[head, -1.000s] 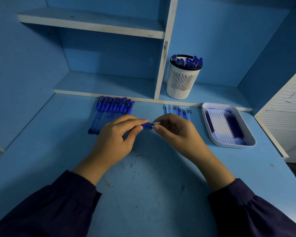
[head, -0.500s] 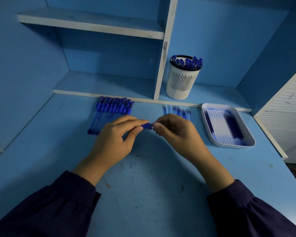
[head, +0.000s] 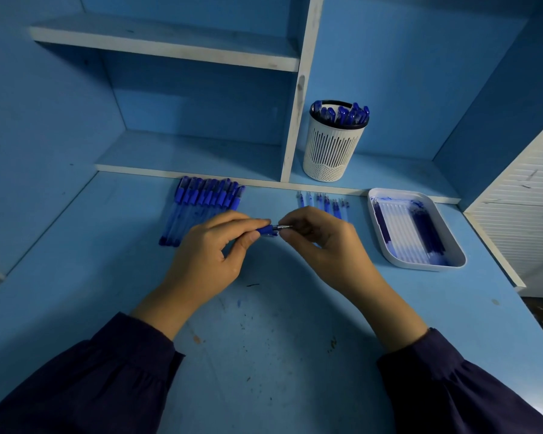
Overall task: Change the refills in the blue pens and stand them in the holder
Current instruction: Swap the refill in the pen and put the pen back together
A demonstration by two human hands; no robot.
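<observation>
Blue pen (head: 267,230): location and axis, please. — K.

Centre of frame, slightly above the middle, held between both hands over the desk (head: 264,355). Long axis runs left to right across the frame, close to level. The metal tip (head: 284,227) points to the frame's right. — M.

Hand states? — K.

Left hand (head: 207,261): fingers curled over the barrel, thumb under, firm hold. Only the dark blue grip section shows past its fingertips. Right hand (head: 323,245): thumb and forefinger pinched on the tip end, other fingers loosely curled behind. The two sets of fingertips nearly meet. — M.

So which hand acts next? — K.

Judgement only: the right. It sits on the tip end, and anything drawn out or pushed in must travel along that left-right axis, rightward out of the barrel. The left hand serves as the clamp. Cannot tell whether the nose piece is loose or seated; too small. — M.

Supplies relative to the right hand? — K.

Loose refills (head: 323,203) lie just beyond its knuckles, toward the upper middle. The tray (head: 427,267) is further toward the right edge. Row of capped pens (head: 201,205) lies beyond the left hand. Holder (head: 331,151), already carrying pens, stands on the low shelf, above and a little right of centre, so it too is nearer the right hand. — M.
</observation>
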